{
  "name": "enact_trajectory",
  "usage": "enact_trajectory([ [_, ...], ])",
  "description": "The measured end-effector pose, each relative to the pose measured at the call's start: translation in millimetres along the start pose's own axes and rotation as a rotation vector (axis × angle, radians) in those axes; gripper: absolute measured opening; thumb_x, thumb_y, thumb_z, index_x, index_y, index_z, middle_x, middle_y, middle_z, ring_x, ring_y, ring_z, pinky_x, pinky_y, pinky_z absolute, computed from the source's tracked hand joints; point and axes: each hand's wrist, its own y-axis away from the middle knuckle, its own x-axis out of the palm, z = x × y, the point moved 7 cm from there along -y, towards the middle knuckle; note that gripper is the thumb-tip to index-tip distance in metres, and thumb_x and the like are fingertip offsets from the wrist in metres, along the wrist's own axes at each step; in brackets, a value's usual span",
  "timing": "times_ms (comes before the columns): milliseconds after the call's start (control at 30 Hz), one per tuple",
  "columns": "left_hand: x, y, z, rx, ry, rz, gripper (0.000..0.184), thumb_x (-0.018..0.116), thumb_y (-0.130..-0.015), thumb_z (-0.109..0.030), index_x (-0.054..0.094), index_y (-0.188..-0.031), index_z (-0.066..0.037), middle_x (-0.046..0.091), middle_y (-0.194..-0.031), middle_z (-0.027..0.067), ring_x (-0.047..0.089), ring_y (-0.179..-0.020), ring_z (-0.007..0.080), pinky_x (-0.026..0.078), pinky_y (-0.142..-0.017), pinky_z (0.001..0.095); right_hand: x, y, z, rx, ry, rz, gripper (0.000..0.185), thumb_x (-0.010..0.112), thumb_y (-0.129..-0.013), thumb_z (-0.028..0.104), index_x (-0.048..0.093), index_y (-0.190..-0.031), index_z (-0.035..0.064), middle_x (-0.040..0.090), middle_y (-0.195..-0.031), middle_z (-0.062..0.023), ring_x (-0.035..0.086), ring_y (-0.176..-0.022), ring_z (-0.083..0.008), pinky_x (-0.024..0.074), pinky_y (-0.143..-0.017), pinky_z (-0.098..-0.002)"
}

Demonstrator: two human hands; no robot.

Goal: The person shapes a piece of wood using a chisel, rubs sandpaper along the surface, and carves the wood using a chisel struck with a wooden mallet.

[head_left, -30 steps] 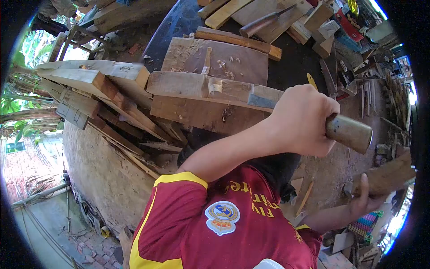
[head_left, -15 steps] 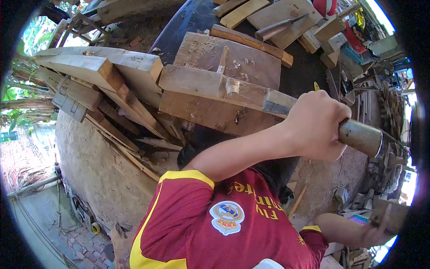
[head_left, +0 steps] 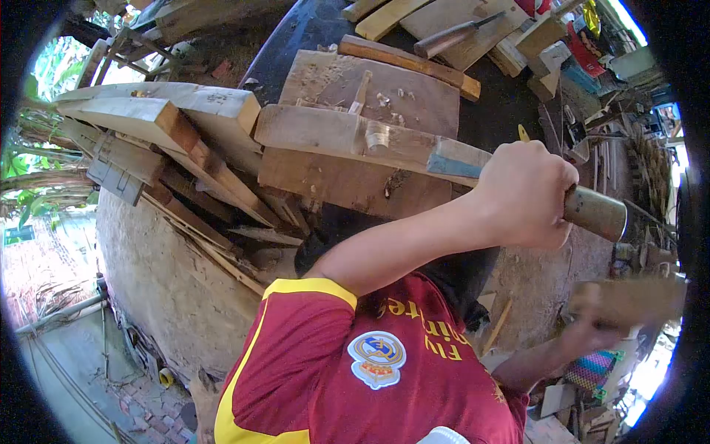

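My left hand is wrapped around the handle of a chisel. Its flat blade lies along a long wooden piece and points left. A pale curl of wood shows at a cut in that piece, left of the blade. Beneath lies a broad wooden board with scattered shavings. At lower right, my right hand grips a wooden mallet, blurred by motion. The mallet head is below the chisel's butt end, apart from it.
Shaped timber pieces lean at left. Beyond the board are a wooden bar, another chisel on a wide plank, and several offcuts. A colourful woven item sits at lower right near wood scraps.
My right hand and the mallet have swung up from the lower right toward the chisel's butt. The left hand and chisel have shifted only slightly in view.
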Motion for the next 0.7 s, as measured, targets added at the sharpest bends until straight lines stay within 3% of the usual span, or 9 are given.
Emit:
enact_trajectory([
  [100,3.0,-0.9,0.1,0.005,-0.071,0.010,0.020,0.073,-0.056,-0.028,0.062,-0.063,-0.012,0.060,-0.058,0.0135,0.063,-0.062,0.0377,0.052,-0.059,0.0476,27.0,25.1,-11.2,-0.120,0.395,0.489,0.062,0.079,-0.070,0.001,0.053,-0.127,-0.0029,0.056,-0.127,-0.0203,0.057,-0.111,-0.0249,0.0510,-0.087,-0.0372],
  [200,6.7,-1.1,1.8,0.000,-0.077,0.003,0.020,0.073,-0.056,-0.028,0.062,-0.062,-0.012,0.060,-0.059,0.0138,0.063,-0.062,0.0376,0.052,-0.060,0.0465,-6.4,6.8,-16.4,-0.081,0.387,0.267,0.071,0.080,-0.070,0.004,0.049,-0.133,-0.0027,0.054,-0.130,-0.0208,0.055,-0.115,-0.0265,0.0506,-0.089,-0.0372],
  [267,8.0,-2.3,3.1,-0.025,-0.095,-0.014,0.020,0.073,-0.056,-0.028,0.062,-0.062,-0.012,0.060,-0.059,0.0141,0.063,-0.062,0.0376,0.052,-0.060,0.0462,-24.1,-3.7,-37.0,0.170,-0.088,0.036,0.080,0.080,-0.069,0.006,0.042,-0.139,-0.0049,0.053,-0.132,-0.0220,0.053,-0.119,-0.0297,0.0436,-0.099,-0.0398],
  [367,12.0,-3.1,1.8,-0.052,-0.137,0.041,0.017,0.071,-0.057,-0.026,0.066,-0.065,-0.011,0.062,-0.061,0.0149,0.065,-0.064,0.0363,0.054,-0.062,0.0446,-8.0,10.8,-37.5,0.108,-0.068,-0.032,0.088,0.081,-0.069,0.007,0.035,-0.143,-0.0062,0.052,-0.133,-0.0219,0.052,-0.120,-0.0330,0.0383,-0.105,-0.0410],
  [400,13.2,-3.9,1.2,-0.058,-0.153,0.067,0.017,0.070,-0.057,-0.024,0.068,-0.066,-0.010,0.063,-0.062,0.0152,0.066,-0.065,0.0357,0.054,-0.063,0.0438,13.0,31.9,-24.8,-0.101,0.283,0.149,0.086,0.081,-0.068,0.007,0.037,-0.141,-0.0057,0.053,-0.131,-0.0210,0.053,-0.118,-0.0323,0.0405,-0.103,-0.0406],
  [467,6.9,-3.1,-0.4,0.005,-0.194,-0.041,0.017,0.070,-0.057,-0.025,0.068,-0.066,-0.010,0.064,-0.062,0.0151,0.066,-0.065,0.0363,0.054,-0.062,0.0443,41.1,43.0,-29.2,-0.143,0.440,0.517,0.081,0.081,-0.068,0.007,0.042,-0.137,-0.0043,0.054,-0.128,-0.0183,0.055,-0.115,-0.0297,0.0460,-0.096,-0.0385],
  [567,10.2,-3.9,1.4,-0.011,-0.195,-0.028,0.017,0.070,-0.057,-0.025,0.067,-0.064,-0.010,0.063,-0.063,0.0155,0.065,-0.064,0.0378,0.054,-0.062,0.0456,17.8,20.3,-56.6,0.107,0.243,0.444,0.077,0.082,-0.067,0.008,0.045,-0.133,-0.0047,0.054,-0.127,-0.0178,0.054,-0.114,-0.0299,0.0456,-0.097,-0.0394],
  [667,17.3,-5.8,7.6,-0.047,-0.231,-0.036,0.016,0.071,-0.058,-0.026,0.065,-0.063,-0.012,0.062,-0.062,0.0158,0.064,-0.063,0.0389,0.053,-0.060,0.0461,-0.3,4.3,-49.0,0.372,-0.302,-0.047,0.069,0.080,-0.068,0.008,0.048,-0.128,-0.0037,0.057,-0.122,-0.0165,0.058,-0.106,-0.0285,0.0478,-0.093,-0.0405],
  [700,20.5,-7.0,8.4,-0.060,-0.256,-0.023,0.016,0.071,-0.058,-0.026,0.066,-0.064,-0.012,0.062,-0.062,0.0156,0.064,-0.064,0.0388,0.053,-0.060,0.0459,1.9,10.0,-58.3,0.404,-0.243,-0.161,0.066,0.079,-0.069,0.007,0.048,-0.127,-0.0032,0.057,-0.121,-0.0160,0.058,-0.105,-0.0283,0.0484,-0.092,-0.0408],
])
